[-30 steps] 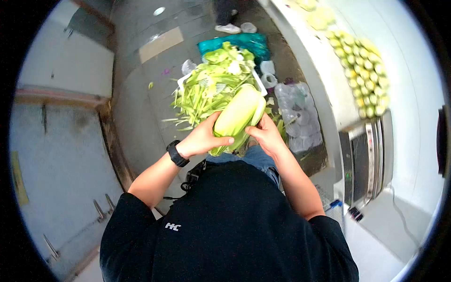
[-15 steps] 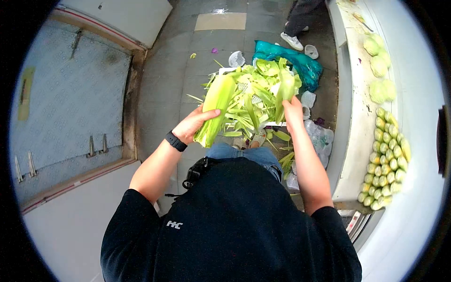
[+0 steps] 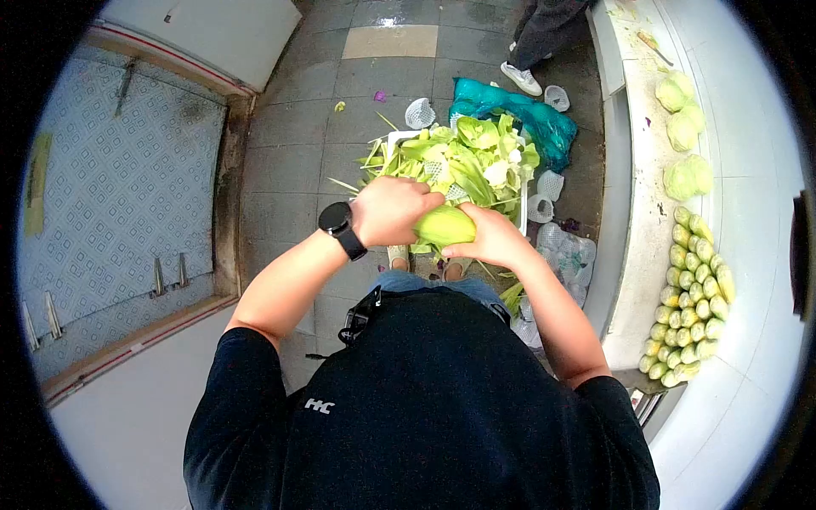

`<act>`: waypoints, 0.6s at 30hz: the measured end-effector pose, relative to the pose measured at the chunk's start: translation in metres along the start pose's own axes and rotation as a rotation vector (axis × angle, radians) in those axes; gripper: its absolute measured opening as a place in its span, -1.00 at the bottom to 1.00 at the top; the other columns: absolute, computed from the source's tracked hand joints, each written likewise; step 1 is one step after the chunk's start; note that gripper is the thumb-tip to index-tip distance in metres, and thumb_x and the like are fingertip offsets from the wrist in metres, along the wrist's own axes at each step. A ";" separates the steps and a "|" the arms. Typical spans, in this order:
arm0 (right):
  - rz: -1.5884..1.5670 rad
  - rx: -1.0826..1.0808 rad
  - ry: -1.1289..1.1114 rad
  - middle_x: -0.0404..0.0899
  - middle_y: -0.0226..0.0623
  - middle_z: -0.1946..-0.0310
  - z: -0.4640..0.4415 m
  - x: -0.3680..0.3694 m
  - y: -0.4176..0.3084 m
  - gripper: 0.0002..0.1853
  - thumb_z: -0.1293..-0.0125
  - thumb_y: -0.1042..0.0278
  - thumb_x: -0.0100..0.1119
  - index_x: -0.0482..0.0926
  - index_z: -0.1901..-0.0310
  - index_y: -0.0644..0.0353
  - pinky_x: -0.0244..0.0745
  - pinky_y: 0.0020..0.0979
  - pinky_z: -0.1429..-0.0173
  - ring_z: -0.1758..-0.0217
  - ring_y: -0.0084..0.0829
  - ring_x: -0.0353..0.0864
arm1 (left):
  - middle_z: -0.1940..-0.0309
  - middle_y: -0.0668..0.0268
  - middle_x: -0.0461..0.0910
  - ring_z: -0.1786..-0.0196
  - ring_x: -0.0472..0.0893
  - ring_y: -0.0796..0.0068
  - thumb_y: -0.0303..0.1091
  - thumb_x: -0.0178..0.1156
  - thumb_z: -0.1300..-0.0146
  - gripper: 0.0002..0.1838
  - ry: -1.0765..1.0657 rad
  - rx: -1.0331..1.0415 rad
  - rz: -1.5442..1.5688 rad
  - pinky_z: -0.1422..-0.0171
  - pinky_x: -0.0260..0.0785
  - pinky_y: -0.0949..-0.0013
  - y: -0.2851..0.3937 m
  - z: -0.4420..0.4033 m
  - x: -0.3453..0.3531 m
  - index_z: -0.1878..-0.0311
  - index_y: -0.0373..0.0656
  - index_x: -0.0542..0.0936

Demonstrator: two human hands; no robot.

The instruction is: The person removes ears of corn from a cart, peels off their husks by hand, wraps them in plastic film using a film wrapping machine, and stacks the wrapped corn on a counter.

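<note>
The left hand (image 3: 393, 211) and right hand (image 3: 495, 235) are both wrapped around the green corn (image 3: 447, 226), near a box (image 3: 523, 206) of leaves (image 3: 470, 163)

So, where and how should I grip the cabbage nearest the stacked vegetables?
Probably cup the cabbage by its rounded sides, from above: its top is uncovered, and the stacked vegetables lie close on its near side. The right hand is nearer, but busy on the green vegetable.
</note>
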State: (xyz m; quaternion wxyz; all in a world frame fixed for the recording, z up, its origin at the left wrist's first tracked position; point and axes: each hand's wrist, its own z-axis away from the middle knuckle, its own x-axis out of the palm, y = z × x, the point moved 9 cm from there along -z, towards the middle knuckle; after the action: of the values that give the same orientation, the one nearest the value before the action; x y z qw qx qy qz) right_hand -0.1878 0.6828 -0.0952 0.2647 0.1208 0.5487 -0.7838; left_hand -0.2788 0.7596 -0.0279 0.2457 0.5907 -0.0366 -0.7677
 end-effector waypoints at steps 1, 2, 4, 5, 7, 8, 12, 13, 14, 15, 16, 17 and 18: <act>-0.017 0.039 0.022 0.66 0.01 0.06 0.000 0.003 0.007 -0.17 0.03 -0.13 0.53 0.48 -0.19 0.26 0.54 -0.23 -0.11 0.00 -0.14 0.67 | 0.18 0.21 0.62 0.02 0.65 0.13 -0.32 0.38 0.07 -0.50 0.070 0.080 -0.007 -0.03 0.50 0.07 0.003 -0.002 -0.005 -0.03 -0.05 0.56; -0.021 0.049 0.021 0.66 0.01 0.06 0.000 0.009 0.010 -0.17 0.03 -0.13 0.53 0.48 -0.19 0.26 0.54 -0.23 -0.11 0.00 -0.14 0.67 | 0.13 0.20 0.62 -0.01 0.63 0.14 -0.33 0.40 0.07 -0.49 0.137 0.157 -0.011 -0.10 0.49 0.08 0.005 0.001 -0.010 -0.04 -0.07 0.56; -0.370 0.190 0.182 0.66 -0.05 0.03 0.004 0.007 0.032 -0.20 -0.08 -0.06 0.50 0.45 -0.22 0.34 0.52 -0.31 -0.14 -0.02 -0.26 0.66 | 0.04 0.18 0.59 -0.05 0.62 0.13 -0.35 0.41 0.06 -0.46 0.374 0.158 0.032 -0.16 0.46 0.09 -0.004 0.009 -0.033 -0.08 -0.08 0.56; -0.369 0.194 0.191 0.66 -0.05 0.03 0.007 0.016 0.038 -0.20 -0.08 -0.06 0.50 0.45 -0.22 0.34 0.52 -0.31 -0.14 -0.02 -0.26 0.66 | -0.05 0.16 0.57 -0.09 0.60 0.13 -0.37 0.43 0.06 -0.43 0.617 0.145 0.063 -0.22 0.44 0.10 -0.010 0.021 -0.055 -0.11 -0.10 0.55; -0.964 0.141 0.407 0.64 -0.14 -0.03 0.017 0.023 0.048 -0.27 -0.22 0.05 0.43 0.42 -0.26 0.40 0.49 -0.37 -0.19 -0.06 -0.38 0.62 | -0.18 0.13 0.50 -0.17 0.55 0.10 -0.44 0.44 0.03 -0.39 0.674 0.071 0.182 -0.29 0.41 0.13 -0.028 0.025 -0.055 -0.17 -0.13 0.52; -1.020 0.146 0.407 0.60 -0.18 -0.09 0.022 0.028 0.048 -0.32 -0.31 0.14 0.37 0.38 -0.30 0.44 0.47 -0.38 -0.23 -0.11 -0.41 0.59 | -0.18 0.14 0.50 -0.20 0.53 0.09 -0.47 0.42 0.01 -0.41 0.677 0.057 0.350 -0.32 0.39 0.14 -0.036 0.026 -0.050 -0.17 -0.13 0.52; -1.114 0.131 0.405 0.59 -0.19 -0.10 0.027 0.045 0.041 -0.30 -0.29 0.15 0.38 0.35 -0.32 0.43 0.47 -0.40 -0.22 -0.13 -0.42 0.59 | -0.16 0.19 0.53 -0.18 0.53 0.10 -0.57 0.35 -0.03 -0.57 0.722 0.127 0.410 -0.25 0.42 0.16 -0.041 0.026 -0.060 -0.03 -0.18 0.54; -1.117 0.133 0.414 0.59 -0.19 -0.10 0.028 0.050 0.043 -0.30 -0.29 0.15 0.38 0.35 -0.32 0.43 0.47 -0.40 -0.22 -0.13 -0.42 0.59 | -0.14 0.19 0.54 -0.15 0.55 0.10 -0.57 0.34 -0.04 -0.62 0.739 0.158 0.299 -0.20 0.44 0.16 -0.040 0.027 -0.062 0.03 -0.18 0.54; -1.174 0.132 0.423 0.58 -0.19 -0.11 0.027 0.056 0.046 -0.27 -0.29 0.15 0.39 0.32 -0.34 0.43 0.48 -0.37 -0.23 -0.13 -0.41 0.59 | -0.11 0.18 0.56 -0.10 0.57 0.08 -0.58 0.34 -0.04 -0.68 0.748 0.209 0.262 -0.15 0.45 0.15 -0.040 0.027 -0.065 0.12 -0.19 0.53; -1.232 0.131 0.430 0.58 -0.18 -0.11 0.026 0.062 0.049 -0.25 -0.29 0.15 0.39 0.29 -0.36 0.43 0.49 -0.34 -0.24 -0.13 -0.39 0.59 | -0.11 0.18 0.56 -0.10 0.57 0.08 -0.58 0.34 -0.04 -0.68 0.744 0.215 0.261 -0.15 0.45 0.15 -0.043 0.027 -0.064 0.12 -0.19 0.53; -1.234 0.128 0.438 0.58 -0.18 -0.11 0.025 0.067 0.052 -0.25 -0.29 0.15 0.39 0.29 -0.36 0.43 0.49 -0.34 -0.24 -0.13 -0.39 0.59 | -0.09 0.18 0.57 -0.10 0.57 0.07 -0.58 0.34 -0.04 -0.68 0.715 0.253 0.309 -0.16 0.45 0.14 -0.045 0.026 -0.062 0.10 -0.18 0.55; -1.306 0.128 0.438 0.57 -0.17 -0.12 0.025 0.074 0.055 -0.24 -0.31 0.15 0.38 0.27 -0.37 0.41 0.52 -0.31 -0.21 -0.12 -0.38 0.60 | -0.07 0.19 0.58 -0.10 0.57 0.05 -0.58 0.34 -0.04 -0.67 0.684 0.289 0.355 -0.18 0.45 0.13 -0.046 0.024 -0.060 0.09 -0.18 0.56; -1.378 0.129 0.438 0.56 -0.16 -0.12 0.025 0.075 0.047 -0.24 -0.32 0.15 0.37 0.24 -0.39 0.39 0.56 -0.28 -0.19 -0.10 -0.36 0.60 | -0.07 0.19 0.58 -0.10 0.57 0.05 -0.58 0.34 -0.04 -0.67 0.680 0.297 0.355 -0.18 0.45 0.13 -0.041 0.024 -0.065 0.09 -0.18 0.56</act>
State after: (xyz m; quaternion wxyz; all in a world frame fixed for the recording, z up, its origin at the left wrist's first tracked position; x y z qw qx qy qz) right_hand -0.2220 0.6267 -0.1593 -0.4129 -0.0826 0.4933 -0.7611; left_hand -0.3027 0.8175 0.0225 0.2845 0.8242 -0.1649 -0.4610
